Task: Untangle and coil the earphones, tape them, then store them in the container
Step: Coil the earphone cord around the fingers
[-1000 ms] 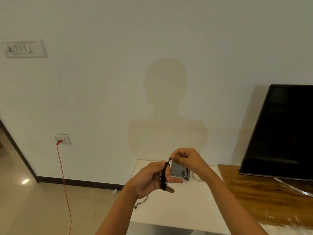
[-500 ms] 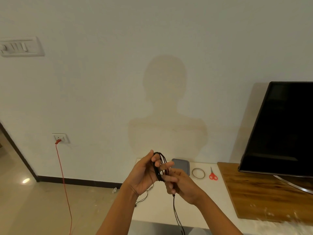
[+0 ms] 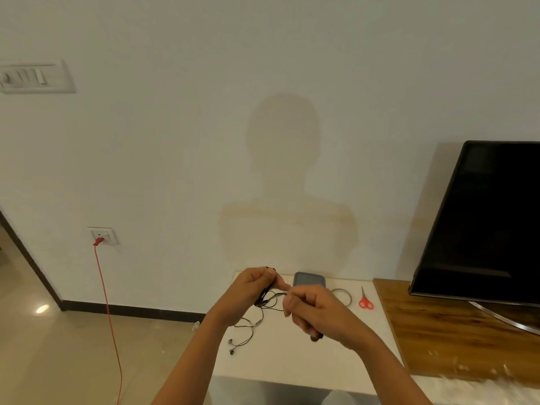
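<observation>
Black earphones (image 3: 264,299) are held over a white table (image 3: 292,363). My left hand (image 3: 248,290) is closed around a bunch of the cord. My right hand (image 3: 315,312) pinches another stretch of the same cord just to the right. Loose cord hangs down to the left, ending in two earbuds (image 3: 230,346) near the table's left edge. A grey lidded container (image 3: 309,280) sits at the back of the table, partly behind my hands. A clear tape roll (image 3: 342,295) lies to its right.
Red-handled scissors (image 3: 365,301) lie right of the tape roll. A wooden cabinet top (image 3: 444,331) with a dark TV (image 3: 485,223) adjoins the table on the right. A red cable (image 3: 108,317) runs from a wall socket down to the floor on the left.
My right hand has moved from below my left hand to its right side, pulling cord sideways. The loop on my left hand is now bunched, and the earbuds hang down at the left.
</observation>
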A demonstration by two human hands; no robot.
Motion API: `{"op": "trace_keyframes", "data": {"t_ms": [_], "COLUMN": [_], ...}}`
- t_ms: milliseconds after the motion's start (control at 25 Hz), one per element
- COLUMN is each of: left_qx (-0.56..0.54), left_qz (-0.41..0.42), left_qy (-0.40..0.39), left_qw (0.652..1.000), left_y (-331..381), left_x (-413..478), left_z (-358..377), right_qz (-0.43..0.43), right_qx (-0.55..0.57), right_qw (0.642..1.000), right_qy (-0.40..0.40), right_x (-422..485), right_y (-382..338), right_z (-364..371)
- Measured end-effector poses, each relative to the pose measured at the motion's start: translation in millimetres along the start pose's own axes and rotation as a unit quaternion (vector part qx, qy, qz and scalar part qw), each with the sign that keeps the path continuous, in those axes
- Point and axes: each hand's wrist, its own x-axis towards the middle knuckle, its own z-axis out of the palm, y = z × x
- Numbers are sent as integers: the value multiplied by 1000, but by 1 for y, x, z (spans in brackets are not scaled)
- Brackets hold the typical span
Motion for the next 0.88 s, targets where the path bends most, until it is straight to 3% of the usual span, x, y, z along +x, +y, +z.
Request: {"op": "trace_keyframes", "data": {"t_ms": [160,280,560,880], "left_qx": [5,-106,-285,-409], "left_qz": [-40,-76,-71,-61], "left_qy": [-56,-63,-51,-12], "left_qw": [998,989,954,910], "left_y": [-6,-7,-4,-6], "left_x": [-8,-11,-18,-17], "left_z": [15,17,24,26], "right_qz": [-35,-40,-3,37], "right_qx": [-105,-135,65,164], "right_qw": [993,987,996,986], "right_qy": [33,76,66,18], "right_x": [18,34,42,28], "right_y": [-14,-9,25,39], "right_z": [-16,-32,-27,2]}}
